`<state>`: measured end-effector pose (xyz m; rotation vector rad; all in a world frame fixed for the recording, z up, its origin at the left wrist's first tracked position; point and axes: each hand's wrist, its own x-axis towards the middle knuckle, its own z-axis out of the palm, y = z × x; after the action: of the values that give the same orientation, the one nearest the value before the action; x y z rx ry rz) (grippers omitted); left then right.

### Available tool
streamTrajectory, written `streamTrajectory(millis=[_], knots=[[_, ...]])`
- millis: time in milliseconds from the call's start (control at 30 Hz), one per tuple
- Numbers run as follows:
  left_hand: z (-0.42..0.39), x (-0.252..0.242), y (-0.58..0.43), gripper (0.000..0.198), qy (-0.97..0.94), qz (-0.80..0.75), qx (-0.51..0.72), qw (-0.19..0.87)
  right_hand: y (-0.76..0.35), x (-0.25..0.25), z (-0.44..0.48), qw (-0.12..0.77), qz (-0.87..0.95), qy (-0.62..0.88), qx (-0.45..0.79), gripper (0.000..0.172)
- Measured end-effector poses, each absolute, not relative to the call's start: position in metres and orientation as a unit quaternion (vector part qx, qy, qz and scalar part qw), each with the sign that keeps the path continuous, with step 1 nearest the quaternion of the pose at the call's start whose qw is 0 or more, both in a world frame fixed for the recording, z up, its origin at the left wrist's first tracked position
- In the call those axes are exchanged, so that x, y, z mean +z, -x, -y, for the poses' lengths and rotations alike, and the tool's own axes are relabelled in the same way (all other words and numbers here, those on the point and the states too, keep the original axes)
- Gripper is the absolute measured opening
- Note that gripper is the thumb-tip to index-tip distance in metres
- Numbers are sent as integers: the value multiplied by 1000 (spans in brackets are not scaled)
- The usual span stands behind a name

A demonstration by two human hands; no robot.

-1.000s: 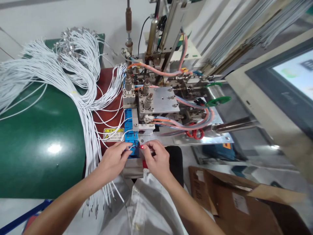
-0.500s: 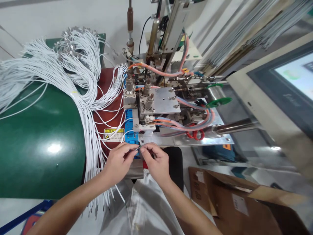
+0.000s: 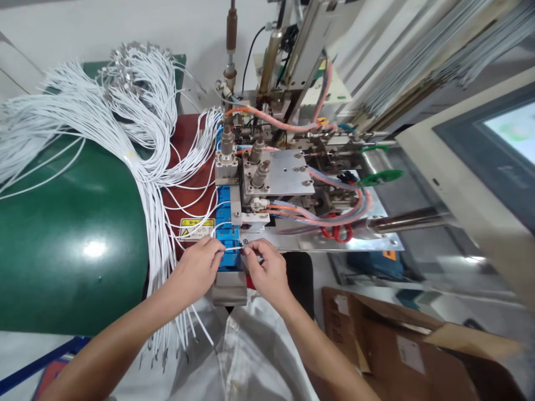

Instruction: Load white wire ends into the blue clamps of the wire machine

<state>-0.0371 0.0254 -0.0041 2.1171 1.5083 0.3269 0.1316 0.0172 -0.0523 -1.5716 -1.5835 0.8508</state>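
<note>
My left hand (image 3: 203, 264) pinches a short stretch of white cable (image 3: 233, 248) over the row of blue fixtures (image 3: 228, 260). At the cable's dark tip, beside the fixtures' right edge, my right hand (image 3: 267, 270) has its fingers closed around the end. What exactly the right fingertips grip is too small to tell. Behind both hands stands the machine (image 3: 280, 172), with several white cables running into its blue fixtures. A thick bundle of white cables (image 3: 150, 223) hangs to the left of my left hand.
A green table (image 3: 71, 239) lies at the left. A red surface with a warning label (image 3: 197, 229) borders the fixtures. On the right are a monitor (image 3: 472, 139), a metal post (image 3: 409, 220), a wire spool (image 3: 376, 166) and an open cardboard box (image 3: 388, 356).
My left hand has moved left along the cable, away from my right hand, so more white cable and blue fixture shows between them. The view has shifted slightly.
</note>
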Motion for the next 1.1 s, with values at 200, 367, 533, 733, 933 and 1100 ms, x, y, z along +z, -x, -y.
streamTrajectory(millis=[200,367,533,733,933,1100], knots=[[-24,-11,34,19,-792,-565,109,204,-133,-54,-21,348,623,603,356,14],[-25,-11,33,18,-794,-558,128,207,-133,-58,-21,361,628,597,345,14],[-27,-17,38,19,-795,-542,145,232,-139,-57,-26,338,631,579,389,15],[-27,-20,41,20,-807,-527,140,228,-142,-54,-36,292,734,542,289,28],[-21,-16,38,23,-817,-534,106,189,-124,-68,-31,362,666,580,297,35],[-15,-13,33,26,-840,-532,38,98,-119,-73,-25,379,591,608,370,38]])
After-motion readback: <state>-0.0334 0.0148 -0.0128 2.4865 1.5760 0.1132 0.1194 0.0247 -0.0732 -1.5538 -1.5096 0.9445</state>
